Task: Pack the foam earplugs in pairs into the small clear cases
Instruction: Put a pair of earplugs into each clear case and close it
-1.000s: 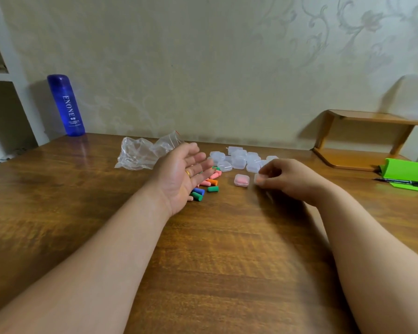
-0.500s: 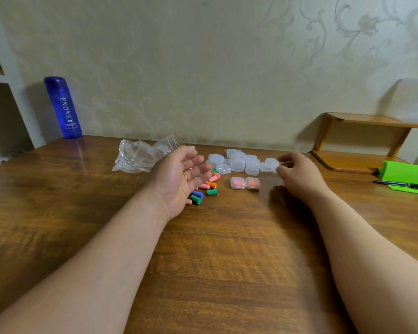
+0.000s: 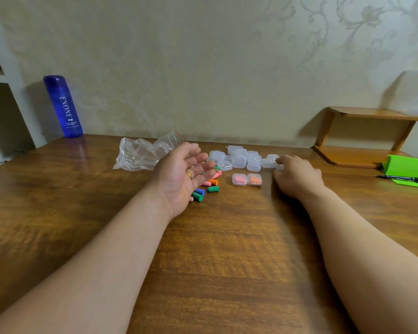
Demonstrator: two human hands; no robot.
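A pale wall (image 3: 203, 56) with a faint scrolling flower pattern rose behind the glossy brown wooden table (image 3: 227, 261). A small wooden shelf (image 3: 362, 138) sat at the right; at the left, seemingly, white shelving (image 3: 0, 78).

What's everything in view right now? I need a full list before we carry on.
table: one, brown wood, under everything
filled cases: two, clear, one holding pink, one orange, side by side mid-table
empty clear cases: a cluster, count unclear, behind the filled pair
loose earplugs: several, green, blue, orange, pink, partly hidden by the left hand
plastic bag: one, clear, crumpled, left of the cases
bottle: one, blue, upright, back left
shelf: one, wooden, back right
green folded item: one, far right
pen: one, black, lying on the green item
left hand: open, palm up, gold ring, over the loose earplugs
right hand: pinching the rightmost empty case
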